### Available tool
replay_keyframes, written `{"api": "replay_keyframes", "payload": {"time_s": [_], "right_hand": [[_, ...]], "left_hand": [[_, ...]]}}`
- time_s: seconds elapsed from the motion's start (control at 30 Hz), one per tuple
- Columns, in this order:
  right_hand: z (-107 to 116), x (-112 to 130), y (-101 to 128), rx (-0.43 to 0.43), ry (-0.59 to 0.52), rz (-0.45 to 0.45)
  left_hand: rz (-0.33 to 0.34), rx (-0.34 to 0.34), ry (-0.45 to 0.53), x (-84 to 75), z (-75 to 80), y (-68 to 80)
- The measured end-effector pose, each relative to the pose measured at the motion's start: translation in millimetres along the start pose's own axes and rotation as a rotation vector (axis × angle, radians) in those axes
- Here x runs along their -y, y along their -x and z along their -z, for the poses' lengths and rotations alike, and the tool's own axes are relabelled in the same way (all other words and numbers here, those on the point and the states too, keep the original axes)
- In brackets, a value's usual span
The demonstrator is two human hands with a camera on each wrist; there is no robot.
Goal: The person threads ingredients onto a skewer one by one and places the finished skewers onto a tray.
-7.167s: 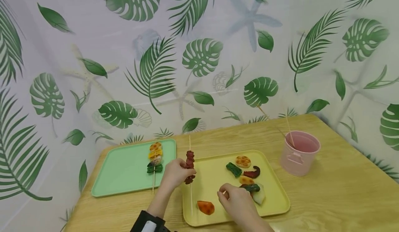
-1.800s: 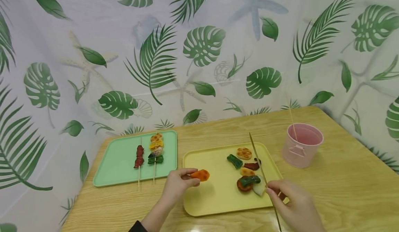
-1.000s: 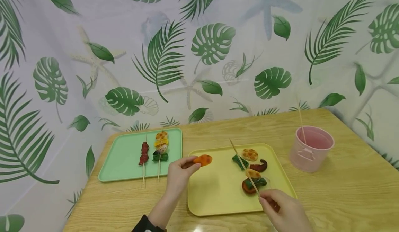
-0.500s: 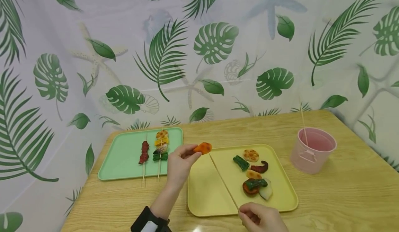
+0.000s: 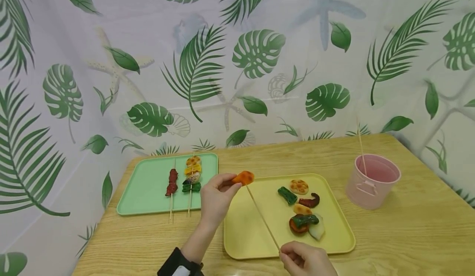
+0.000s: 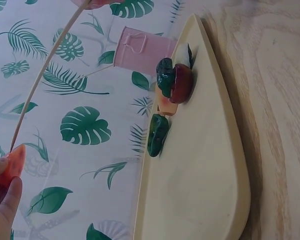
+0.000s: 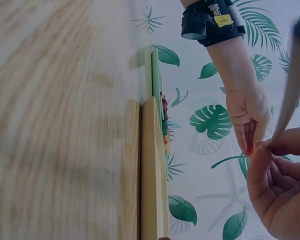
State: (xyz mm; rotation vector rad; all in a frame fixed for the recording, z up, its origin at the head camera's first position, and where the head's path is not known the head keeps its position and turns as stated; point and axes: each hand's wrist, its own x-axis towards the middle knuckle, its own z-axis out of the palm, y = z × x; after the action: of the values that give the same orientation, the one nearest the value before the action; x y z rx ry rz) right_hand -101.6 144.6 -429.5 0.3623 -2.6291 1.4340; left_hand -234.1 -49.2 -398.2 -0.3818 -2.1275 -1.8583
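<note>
Skewer (image 5: 262, 218) tip now touches orange piece (image 5: 243, 177) (R hand (image 5: 306, 261) half cut off).

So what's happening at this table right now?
A person is putting toy food on skewers. The left hand pinches an orange piece above the yellow tray, while the right hand holds a bare skewer with its tip at that piece. Two filled skewers lie on the green tray; more pieces wait on the yellow one.
</note>
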Motion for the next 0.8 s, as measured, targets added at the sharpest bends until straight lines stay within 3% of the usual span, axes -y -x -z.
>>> {"api": "replay_keyframes", "payload": {"time_s": [0.23,0.4,0.7,0.8], "right_hand": [[0,0,-1,0.002,0.009,-0.008],[0,2,-3,-0.019,0.018,0.006],[-2,5,-5,-0.02,-0.026,-0.078],[-1,5,-6,-0.003,-0.058,-0.099]], "left_hand": [[-0.023,0.011,-0.011,0.5,-0.5,2.4],[-0.08,0.013,-0.019,-0.9,-3.5,3.7],[-0.148,0.014,-0.058,-24.2,-3.9,10.8],[-0.168,0.019,-0.061,-14.2,-3.2,9.0]]}}
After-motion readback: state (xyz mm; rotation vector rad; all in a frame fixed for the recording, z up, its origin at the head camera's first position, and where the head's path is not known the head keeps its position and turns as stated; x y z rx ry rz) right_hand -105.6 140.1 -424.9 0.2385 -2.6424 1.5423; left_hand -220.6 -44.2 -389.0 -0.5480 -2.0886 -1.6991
